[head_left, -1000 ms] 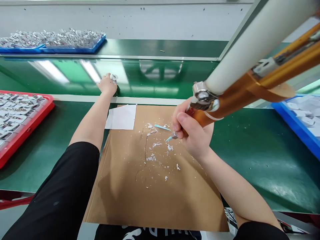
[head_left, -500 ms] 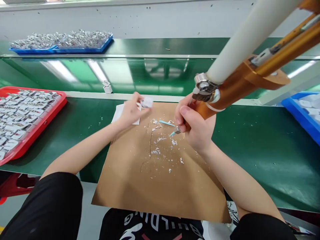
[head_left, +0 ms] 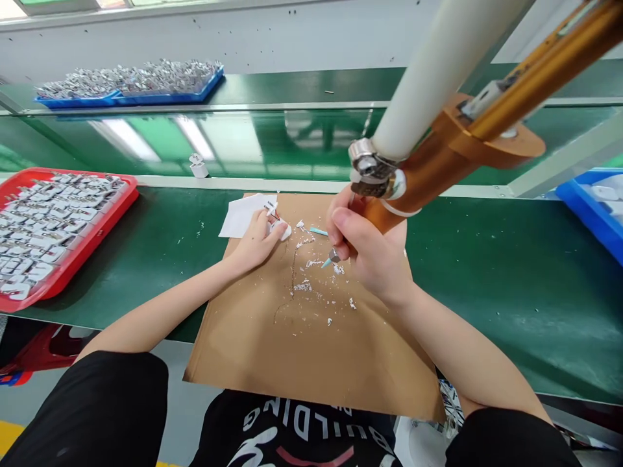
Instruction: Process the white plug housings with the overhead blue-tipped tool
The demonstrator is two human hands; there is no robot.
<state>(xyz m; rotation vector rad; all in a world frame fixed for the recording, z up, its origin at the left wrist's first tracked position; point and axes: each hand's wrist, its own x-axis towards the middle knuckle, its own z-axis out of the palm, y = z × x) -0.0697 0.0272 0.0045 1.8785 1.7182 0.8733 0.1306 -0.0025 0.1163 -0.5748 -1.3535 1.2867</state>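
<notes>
My left hand (head_left: 257,240) rests on the cardboard sheet (head_left: 311,363), its fingers closed around a small white plug part (head_left: 282,231) with thin metal prongs pointing up. My right hand (head_left: 372,250) grips the orange body of a powered hand tool (head_left: 428,175) with a thick white hose (head_left: 423,78) clamped alongside. Its pale blue pointed tip (head_left: 326,263) points down to the left, over white shavings (head_left: 302,286) scattered on the cardboard. Another pale blue strip (head_left: 318,231) lies there, partly behind my right hand. The plug part and the tip are apart.
A red tray (head_left: 127,198) of white plug parts stands at left. Blue trays (head_left: 168,97) heaped with metal-pronged pieces sit on the back shelf. White paper (head_left: 241,217) lies by my left hand. A white plug (head_left: 198,167) stands behind; a blue bin (head_left: 591,207) is at right.
My left hand has come down and nearer with the plug part, onto the cardboard. The right hand with the tool has shifted slightly left in view; the whole view has moved a little.
</notes>
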